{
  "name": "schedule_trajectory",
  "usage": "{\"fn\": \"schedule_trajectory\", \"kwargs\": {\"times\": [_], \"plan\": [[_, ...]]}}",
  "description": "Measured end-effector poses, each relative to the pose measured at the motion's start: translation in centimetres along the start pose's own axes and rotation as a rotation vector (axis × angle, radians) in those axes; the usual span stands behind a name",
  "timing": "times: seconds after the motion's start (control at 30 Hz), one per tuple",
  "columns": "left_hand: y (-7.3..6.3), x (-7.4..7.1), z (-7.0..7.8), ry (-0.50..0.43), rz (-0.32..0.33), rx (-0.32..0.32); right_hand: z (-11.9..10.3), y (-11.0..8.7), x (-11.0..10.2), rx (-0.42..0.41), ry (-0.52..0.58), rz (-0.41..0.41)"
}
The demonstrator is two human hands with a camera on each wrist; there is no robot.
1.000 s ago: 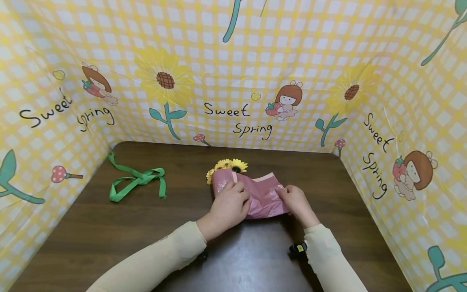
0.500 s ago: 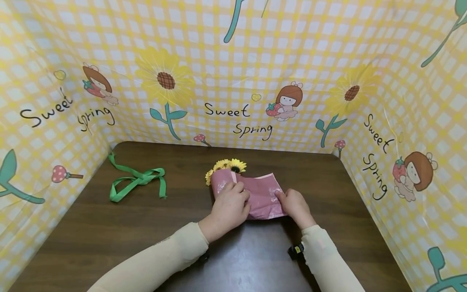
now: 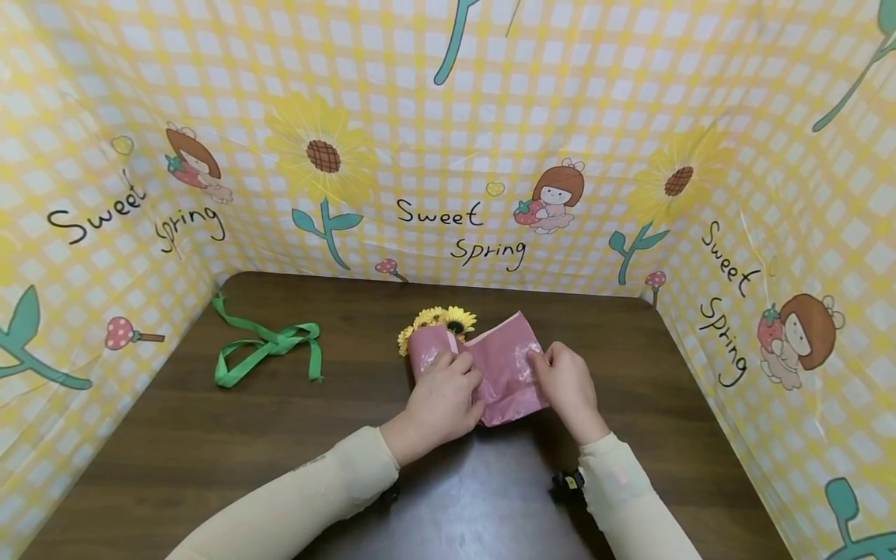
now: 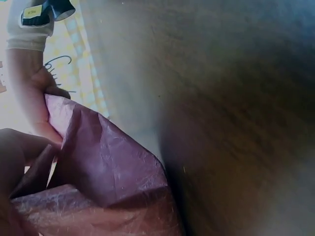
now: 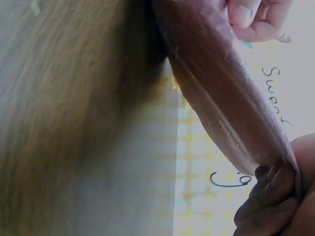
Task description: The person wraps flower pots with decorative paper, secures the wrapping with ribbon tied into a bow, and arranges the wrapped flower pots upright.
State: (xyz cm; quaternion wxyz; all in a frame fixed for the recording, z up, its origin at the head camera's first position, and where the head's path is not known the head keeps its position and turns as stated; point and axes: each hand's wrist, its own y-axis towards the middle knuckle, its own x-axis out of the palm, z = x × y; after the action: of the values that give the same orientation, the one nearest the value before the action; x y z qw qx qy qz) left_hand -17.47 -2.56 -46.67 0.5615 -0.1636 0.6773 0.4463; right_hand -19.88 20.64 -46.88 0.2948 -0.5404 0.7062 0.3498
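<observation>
A sheet of dusty-pink wrapping paper (image 3: 505, 372) lies around a bunch of yellow flowers (image 3: 459, 320), whose heads show past its far left edge. My left hand (image 3: 441, 395) grips the rolled part of the paper with curled fingers. At the other side, my right hand (image 3: 572, 389) pinches the free right edge between thumb and fingers. The right wrist view shows this flap of paper (image 5: 226, 88) stretched from one hand to the other, its edge tucked between the right fingers (image 5: 273, 196). The flower stems are hidden under the paper.
A loosely looped green ribbon (image 3: 262, 348) lies on the dark wooden table (image 3: 168, 451) at the left. Yellow checked cloth (image 3: 434, 140) with printed flowers walls the table at the back and both sides.
My right hand has lifted and turned the paper's right flap, so its far corner stands higher. The left hand has kept its hold at the same spot.
</observation>
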Motion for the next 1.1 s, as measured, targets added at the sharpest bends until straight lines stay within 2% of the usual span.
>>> {"fn": "schedule_trajectory", "kwargs": {"times": [0.23,0.43,0.77,0.97,1.1], "plan": [[-0.5,-0.9,-0.7,-0.098,-0.058,0.016,-1.5,-0.4,-0.5,-0.045,0.011,0.032],[-0.7,-1.5,-1.4,-0.193,-0.068,0.044,-2.6,-0.4,-1.1,-0.111,0.026,0.038],[-0.4,-1.9,-2.5,-0.153,-0.141,0.059,-5.0,-0.4,-1.6,-0.178,0.077,0.019],[0.1,-2.5,-2.8,-0.229,-0.206,0.004,-6.4,-0.6,-1.7,-0.208,0.079,0.005],[0.4,-2.8,-3.1,-0.237,-0.199,0.01,-7.3,-0.5,-1.6,-0.215,0.111,-0.026]]}}
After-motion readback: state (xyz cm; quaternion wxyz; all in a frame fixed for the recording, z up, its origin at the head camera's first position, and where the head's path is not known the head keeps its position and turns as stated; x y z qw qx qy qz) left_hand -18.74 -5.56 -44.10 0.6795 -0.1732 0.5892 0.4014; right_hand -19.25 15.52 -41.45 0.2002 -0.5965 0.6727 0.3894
